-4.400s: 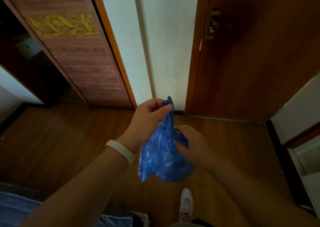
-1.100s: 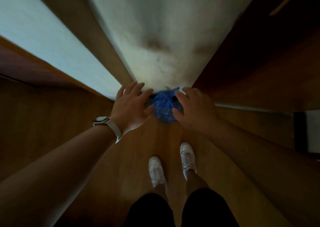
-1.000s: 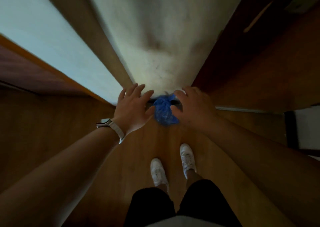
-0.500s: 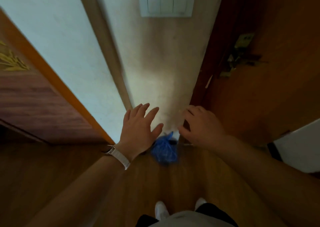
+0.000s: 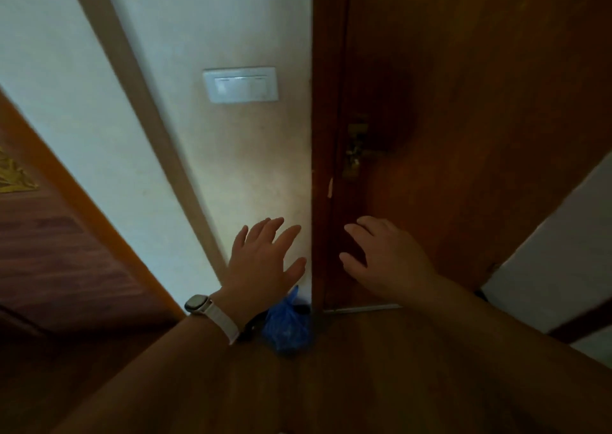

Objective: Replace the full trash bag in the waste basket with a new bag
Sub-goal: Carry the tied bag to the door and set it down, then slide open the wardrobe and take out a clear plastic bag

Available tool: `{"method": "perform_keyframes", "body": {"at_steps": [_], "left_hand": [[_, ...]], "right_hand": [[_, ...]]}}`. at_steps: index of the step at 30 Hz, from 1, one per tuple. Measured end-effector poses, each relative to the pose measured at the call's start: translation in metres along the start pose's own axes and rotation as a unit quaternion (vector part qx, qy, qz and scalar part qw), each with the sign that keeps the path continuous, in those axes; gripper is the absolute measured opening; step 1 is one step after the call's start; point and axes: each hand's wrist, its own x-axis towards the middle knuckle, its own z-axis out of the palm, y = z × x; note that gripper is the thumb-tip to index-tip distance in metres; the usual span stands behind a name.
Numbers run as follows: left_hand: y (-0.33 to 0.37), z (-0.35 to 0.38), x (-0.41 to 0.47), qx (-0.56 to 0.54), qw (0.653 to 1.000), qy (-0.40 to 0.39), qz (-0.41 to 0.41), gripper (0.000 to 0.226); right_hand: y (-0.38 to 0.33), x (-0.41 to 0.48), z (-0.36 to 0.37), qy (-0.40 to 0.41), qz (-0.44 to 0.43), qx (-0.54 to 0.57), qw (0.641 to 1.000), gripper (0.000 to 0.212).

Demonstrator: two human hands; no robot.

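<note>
Your blue bag [image 5: 286, 329] sits on the wooden floor [image 5: 347, 387] at the foot of the wall [image 5: 251, 175], just beside the door frame [image 5: 323, 202], its left edge hidden behind your wrist. It looks small, soft and light. The thin plastic would likely crumple in a grip and might tear if dragged, so the bunched peak at its top is the best place to pinch. Your left hand [image 5: 265, 263] hangs above it, fingers spread wide, holding nothing. Your right hand [image 5: 385, 261] is loosely open before the brown door [image 5: 480, 119], also empty. A light switch [image 5: 240, 84] and a brass latch [image 5: 353, 150] sit higher up. No waste basket is in view, and nothing blocks your reach to the bag.
</note>
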Motion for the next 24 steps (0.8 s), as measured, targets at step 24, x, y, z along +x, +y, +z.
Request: {"method": "perform_keyframes", "body": {"at_steps": [24], "left_hand": [[0.516, 0.026, 0.020, -0.109, 0.870, -0.063, 0.478, 0.057]], "right_hand": [[0.254, -0.416, -0.117, 0.105, 0.481, -0.044, 0.869, 0.057]]}}
